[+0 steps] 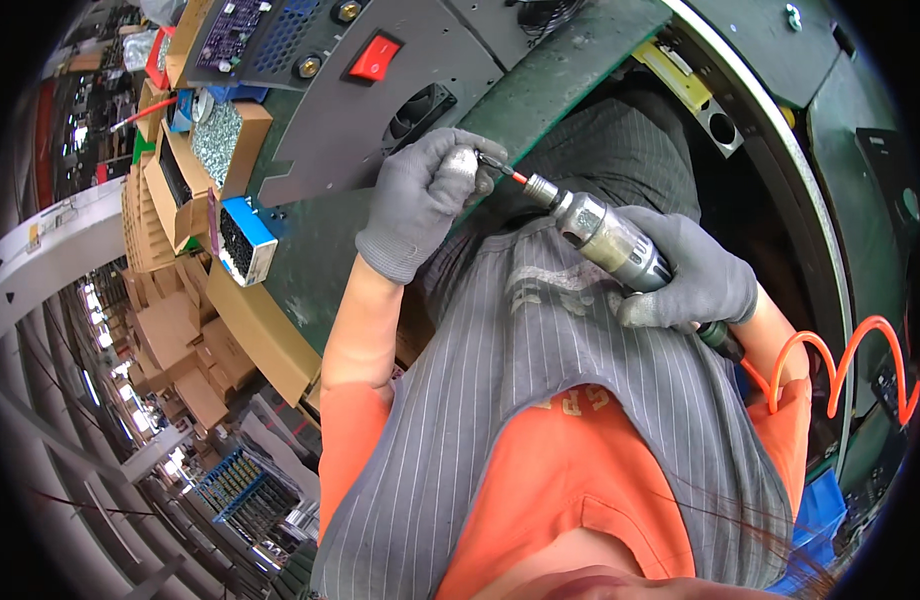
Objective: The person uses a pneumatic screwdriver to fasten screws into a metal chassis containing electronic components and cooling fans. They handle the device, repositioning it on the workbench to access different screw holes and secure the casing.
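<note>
My right hand (695, 265), in a grey glove, is wrapped round a pneumatic screwdriver (605, 235). The tool points up and to the left, its bit (502, 168) ending at my left hand (420, 195). That hand, gloved too, is closed in a pinch at the bit's tip; a small dark piece shows there, too small to name. Just beyond my left hand stands a dark grey metal panel (330, 130) with a red rocker switch (376, 57) and a fan (420, 115) behind a cutout. An orange coiled air hose (830, 360) trails from the tool's rear.
A cardboard box of small silvery fasteners (218, 140) and a blue box of black ones (245, 240) stand at the left of the green bench (325, 235). Cardboard boxes (185, 335) are stacked farther left. A yellow bracket (680, 80) and metal frame edge (780, 110) lie at upper right.
</note>
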Action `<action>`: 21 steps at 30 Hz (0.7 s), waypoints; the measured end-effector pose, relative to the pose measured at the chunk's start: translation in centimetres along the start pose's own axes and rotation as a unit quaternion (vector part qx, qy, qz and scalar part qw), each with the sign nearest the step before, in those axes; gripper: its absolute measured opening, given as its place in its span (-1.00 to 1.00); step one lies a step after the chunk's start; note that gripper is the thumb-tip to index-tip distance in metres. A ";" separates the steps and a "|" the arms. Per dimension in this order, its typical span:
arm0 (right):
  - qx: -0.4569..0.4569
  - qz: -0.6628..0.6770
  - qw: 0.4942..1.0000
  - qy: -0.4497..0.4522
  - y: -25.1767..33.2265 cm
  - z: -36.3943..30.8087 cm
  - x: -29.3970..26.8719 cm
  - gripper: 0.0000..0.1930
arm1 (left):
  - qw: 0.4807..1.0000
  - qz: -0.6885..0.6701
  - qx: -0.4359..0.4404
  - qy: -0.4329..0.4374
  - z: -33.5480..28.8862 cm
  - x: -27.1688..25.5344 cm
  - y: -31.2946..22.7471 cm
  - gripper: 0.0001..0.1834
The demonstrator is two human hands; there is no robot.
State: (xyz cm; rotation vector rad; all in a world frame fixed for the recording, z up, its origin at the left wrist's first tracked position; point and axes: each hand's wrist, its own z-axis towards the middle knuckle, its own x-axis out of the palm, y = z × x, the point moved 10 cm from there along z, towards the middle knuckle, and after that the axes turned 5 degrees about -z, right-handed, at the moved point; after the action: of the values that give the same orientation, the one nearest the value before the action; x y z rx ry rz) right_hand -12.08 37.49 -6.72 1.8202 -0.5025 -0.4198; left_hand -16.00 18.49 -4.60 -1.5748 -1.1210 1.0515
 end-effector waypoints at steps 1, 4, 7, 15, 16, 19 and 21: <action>0.007 0.004 1.000 0.000 -0.1 -0.2 -0.2 -0.28 | 1.000 0.021 0.002 0.003 0.2 0.1 -0.1 -0.79; 0.004 -0.012 1.000 -0.003 -0.8 -0.5 -0.5 -0.30 | 0.998 0.000 -0.057 0.024 0.8 0.6 0.0 -0.80; -0.014 -0.017 1.000 -0.010 -1.0 -0.8 -0.8 -0.31 | 0.991 0.042 -0.101 0.076 1.6 1.1 0.0 -0.78; 0.020 0.244 0.969 0.027 -2.1 -0.4 0.4 -0.22 | 0.984 -0.172 -0.033 0.032 2.9 2.3 -0.4 -0.69; 0.025 0.260 0.965 0.023 -2.1 -0.5 0.3 -0.22 | 0.969 -0.246 -0.010 0.020 3.2 2.7 -0.1 -0.69; 0.000 0.260 0.965 0.020 -1.3 -0.3 -0.1 -0.26 | 0.897 -0.442 0.006 0.020 3.6 4.2 0.7 -0.59; -0.023 0.243 0.969 0.018 -1.1 -0.3 -0.4 -0.28 | 0.847 -0.530 0.040 0.020 3.8 5.0 0.0 -0.49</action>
State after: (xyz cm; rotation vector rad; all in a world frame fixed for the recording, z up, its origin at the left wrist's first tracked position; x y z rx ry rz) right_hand -12.12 38.22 -7.69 1.5869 -0.8790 -0.0602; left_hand -18.47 24.05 -6.10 -0.6620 -1.5856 0.2862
